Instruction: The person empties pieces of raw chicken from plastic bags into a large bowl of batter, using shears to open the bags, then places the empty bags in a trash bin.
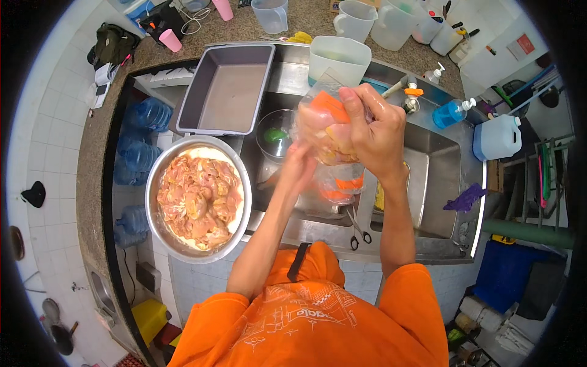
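A clear plastic bag of raw chicken pieces with an orange label is held up over the sink. My right hand grips its upper right side, thumb on top. My left hand is at its lower left, fingers partly hidden behind the bag. Below it, more clear packs with orange labels lie in the left basin. A large metal bowl of raw chicken pieces in pale liquid stands at the left. Scissors rest on the sink's front edge. A clear bowl with something green inside sits behind my left hand.
A grey plastic tub stands behind the metal bowl. A translucent pitcher stands at the back of the sink, near the faucet. The right basin is beside my right forearm. Blue liquid fills a pump bottle; a purple cloth lies on the right rim.
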Available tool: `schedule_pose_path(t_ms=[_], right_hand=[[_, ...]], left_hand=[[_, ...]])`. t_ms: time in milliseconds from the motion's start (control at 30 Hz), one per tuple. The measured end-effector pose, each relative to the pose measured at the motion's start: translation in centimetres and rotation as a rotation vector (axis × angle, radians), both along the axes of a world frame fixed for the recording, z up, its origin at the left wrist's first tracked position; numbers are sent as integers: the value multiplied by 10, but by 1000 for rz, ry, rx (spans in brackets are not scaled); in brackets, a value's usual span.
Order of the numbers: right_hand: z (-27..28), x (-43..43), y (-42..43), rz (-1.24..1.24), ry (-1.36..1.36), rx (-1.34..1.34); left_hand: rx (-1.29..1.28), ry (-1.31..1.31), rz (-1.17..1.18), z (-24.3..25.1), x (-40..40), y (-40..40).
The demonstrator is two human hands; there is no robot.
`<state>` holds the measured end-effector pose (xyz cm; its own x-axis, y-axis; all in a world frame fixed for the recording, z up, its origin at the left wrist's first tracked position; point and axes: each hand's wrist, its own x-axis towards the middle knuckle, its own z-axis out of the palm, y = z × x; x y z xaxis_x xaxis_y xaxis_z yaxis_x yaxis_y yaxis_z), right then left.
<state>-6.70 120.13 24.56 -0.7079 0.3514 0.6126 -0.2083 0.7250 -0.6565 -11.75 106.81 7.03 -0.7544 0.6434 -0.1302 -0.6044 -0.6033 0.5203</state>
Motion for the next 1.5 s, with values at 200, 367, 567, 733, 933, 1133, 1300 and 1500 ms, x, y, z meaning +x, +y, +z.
schedule_pose_path(t_ms=[200,367,567,733,933,1133,1300,1500], right_hand=[[-3,3,-1,-44,-15,-29],[4,4,-4,-49,-51,-25],[-1,5,2,-47,-10,-85],[-15,8,8,-63,54,-244],[1,15,-16,-28,16,-216],[25,-2,-35,-2,53,39],[50,-12,-46,19,35,123],[42,-7,-51,-9,29,182]], left_hand=[[35,-70,-52,-19,4,1],[80,-115,-25,-15,9,6],[67,-150,-39,-9,9,3],[-4,-113,-16,-1,4,2],[84,-82,-68,-4,0,3],[175,-206,-88,6,4,8],[267,-284,-89,11,5,22],[255,-265,-129,0,6,8]])
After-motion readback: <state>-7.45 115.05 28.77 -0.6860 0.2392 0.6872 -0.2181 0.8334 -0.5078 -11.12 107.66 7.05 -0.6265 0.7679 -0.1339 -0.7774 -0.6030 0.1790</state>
